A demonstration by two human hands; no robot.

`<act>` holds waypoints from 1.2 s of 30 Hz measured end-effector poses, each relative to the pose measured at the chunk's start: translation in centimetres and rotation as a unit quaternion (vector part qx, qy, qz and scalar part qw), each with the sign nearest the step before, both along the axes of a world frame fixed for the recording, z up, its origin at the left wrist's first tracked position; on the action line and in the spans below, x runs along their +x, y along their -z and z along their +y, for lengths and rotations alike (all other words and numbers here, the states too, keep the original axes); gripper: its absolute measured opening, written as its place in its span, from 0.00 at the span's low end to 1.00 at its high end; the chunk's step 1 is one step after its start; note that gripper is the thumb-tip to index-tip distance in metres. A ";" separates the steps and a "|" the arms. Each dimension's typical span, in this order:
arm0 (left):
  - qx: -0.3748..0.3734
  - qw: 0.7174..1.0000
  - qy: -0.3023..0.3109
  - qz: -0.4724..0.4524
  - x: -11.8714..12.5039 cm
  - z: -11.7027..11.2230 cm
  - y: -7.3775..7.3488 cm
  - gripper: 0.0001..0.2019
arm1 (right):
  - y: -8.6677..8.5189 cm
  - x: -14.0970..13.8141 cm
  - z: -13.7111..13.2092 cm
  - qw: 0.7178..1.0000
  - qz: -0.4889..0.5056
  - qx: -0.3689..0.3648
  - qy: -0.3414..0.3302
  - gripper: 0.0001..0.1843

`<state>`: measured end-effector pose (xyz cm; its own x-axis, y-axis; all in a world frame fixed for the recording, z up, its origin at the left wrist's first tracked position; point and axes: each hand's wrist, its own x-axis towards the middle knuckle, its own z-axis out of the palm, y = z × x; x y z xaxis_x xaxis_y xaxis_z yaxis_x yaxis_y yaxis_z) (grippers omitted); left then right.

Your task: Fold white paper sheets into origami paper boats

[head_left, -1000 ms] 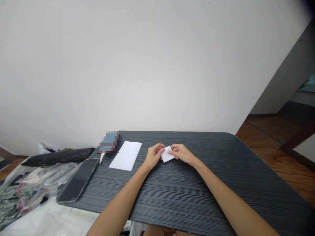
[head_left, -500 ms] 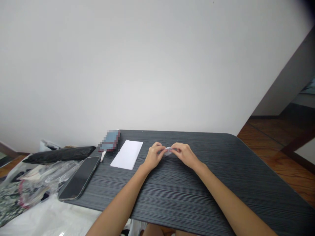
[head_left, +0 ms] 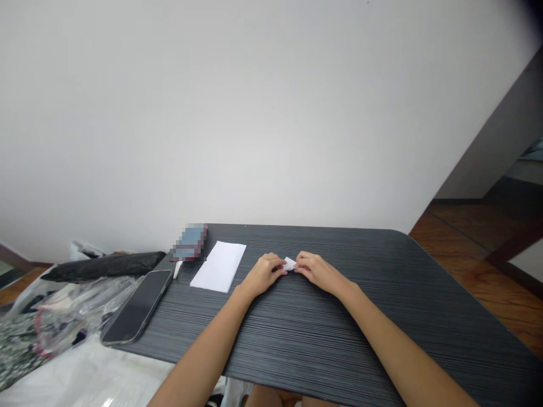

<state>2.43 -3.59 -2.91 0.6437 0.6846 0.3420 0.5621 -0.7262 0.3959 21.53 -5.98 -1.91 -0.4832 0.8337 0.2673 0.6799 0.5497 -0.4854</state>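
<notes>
Between my two hands is a small folded piece of white paper (head_left: pixel 289 264), low over the dark table. My left hand (head_left: pixel 266 272) pinches its left edge between thumb and fingers. The right edge sits in the closed fingertips of my right hand (head_left: pixel 317 270). Fingers cover both ends of the paper, so only its middle shows. To the left of my left hand lies a flat stack of white paper sheets (head_left: pixel 219 267).
A phone (head_left: pixel 138 308) rests on the left edge of the black table (head_left: pixel 297 339). Behind it are a small white item (head_left: pixel 177 269) and a blurred-out blue object (head_left: pixel 190 243). Plastic bags (head_left: pixel 85 308) lie left of the table. A white wall (head_left: pixel 271 113) rises behind it.
Both hands have come slightly lower and nearer, toward the tabletop. The small paper has turned, so its white face shows more plainly. Everything else stays in place.
</notes>
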 end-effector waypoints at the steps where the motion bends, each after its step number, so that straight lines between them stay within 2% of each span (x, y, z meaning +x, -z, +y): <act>1: -0.006 1.000 -0.010 -0.003 -0.1 0.0 -0.1 0.09 | -0.1 0.0 0.0 1.000 0.006 -0.006 0.005 0.11; 4: -0.012 1.000 -0.026 -0.008 -0.2 0.0 -0.3 0.09 | 0.1 0.0 0.2 0.999 0.029 -0.015 0.021 0.12; 11: -0.077 0.991 -0.102 -0.029 0.3 0.1 -0.5 0.08 | 1.3 -0.4 1.5 0.981 0.124 -0.090 0.118 0.08; 14: -0.100 0.986 -0.126 -0.052 0.4 0.2 -0.4 0.06 | 1.3 -0.5 1.8 0.981 0.114 -0.091 0.130 0.08; 19: -0.112 0.986 -0.113 -0.058 0.4 0.4 -0.3 0.04 | 1.2 -0.5 2.1 0.977 0.111 -0.109 0.144 0.08; 23: -0.111 0.986 -0.115 -0.042 0.6 0.5 -0.5 0.05 | 1.0 -0.7 2.2 0.981 0.072 -0.102 0.147 0.08; 28: -0.070 0.991 -0.112 -0.009 0.8 0.3 -0.3 0.10 | 0.7 -1.0 2.5 0.980 0.006 -0.087 0.181 0.06; 33: 0.017 0.997 -0.070 0.042 0.9 -0.3 -0.3 0.14 | 0.6 -1.2 2.4 0.980 -0.046 -0.085 0.176 0.04; 36: 0.056 0.992 -0.047 0.100 0.9 -1.2 -0.9 0.16 | 0.5 -1.3 1.7 0.978 -0.070 -0.052 0.188 0.03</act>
<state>3.29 -4.78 -2.06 0.6409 0.7100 0.2918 0.6888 -0.6997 0.1898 20.18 -4.29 -2.38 -0.1631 0.9788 0.1241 0.8886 0.2004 -0.4127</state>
